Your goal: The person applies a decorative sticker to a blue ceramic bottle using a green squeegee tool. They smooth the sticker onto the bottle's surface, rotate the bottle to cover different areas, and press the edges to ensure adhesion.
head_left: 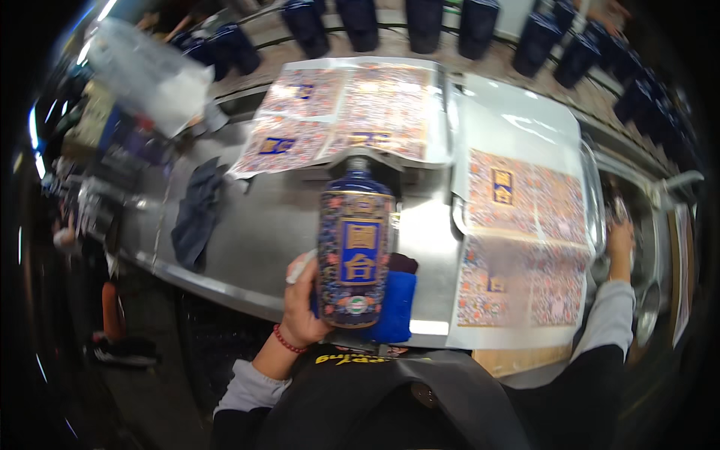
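Note:
Upright in front of me is a dark blue bottle (355, 244) with a multicoloured floral pattern and gold-framed blue panels. My left hand (303, 306) is closed around its lower left side, with something white by the thumb. Behind the bottle's right side lies a folded blue cloth (402, 306). Far out to the right, my right hand (620, 237) reaches to the metal sink (643, 196), near a shiny object I cannot make out. Its fingers are small and blurred. Sheets of patterned decals (352, 109) lie at the back, and another decal sheet (525, 232) lies between my arms.
A steel worktable (274, 217) spans the middle, with a crumpled dark cloth (199, 210) at its left. Several dark blue bottles (358, 24) line the far ledge. A clear plastic bag (146, 71) is at the back left. A metal bowl (646, 311) sits at the right edge.

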Demonstrator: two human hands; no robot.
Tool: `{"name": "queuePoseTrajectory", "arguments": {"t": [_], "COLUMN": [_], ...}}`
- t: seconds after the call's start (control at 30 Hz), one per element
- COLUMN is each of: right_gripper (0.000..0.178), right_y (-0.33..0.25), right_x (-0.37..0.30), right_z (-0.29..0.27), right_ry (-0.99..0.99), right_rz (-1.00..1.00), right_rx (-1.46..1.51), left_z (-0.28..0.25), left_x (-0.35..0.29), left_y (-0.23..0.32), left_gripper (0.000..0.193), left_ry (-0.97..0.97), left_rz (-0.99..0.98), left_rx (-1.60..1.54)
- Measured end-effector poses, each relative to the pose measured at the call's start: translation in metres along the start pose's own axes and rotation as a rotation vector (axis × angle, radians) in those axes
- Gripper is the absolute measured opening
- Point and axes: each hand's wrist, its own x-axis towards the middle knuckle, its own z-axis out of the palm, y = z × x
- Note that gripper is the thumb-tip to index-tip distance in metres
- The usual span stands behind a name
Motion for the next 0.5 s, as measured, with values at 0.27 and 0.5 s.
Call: {"name": "queuePoseTrajectory", "arguments": {"t": [0.27, 0.5], "right_gripper": [0.039, 0.034], "right_y": [-0.038, -0.059], "right_x": [-0.015, 0.014], "right_z": [0.0, -0.021], "right_ry": [0.006, 0.044], "right_rz": [-0.234, -0.284], "right_rx": [-0.067, -0.337], "left_z": [0.011, 0.014], "left_x": [0.0, -0.008], "left_y": [0.0, 0.002], "left_gripper": [0.096, 0.097], "left_ry": [0.058, 0.124], "left_rz": [0.085, 0.07], "left_rx": [0.036, 0.07]}}
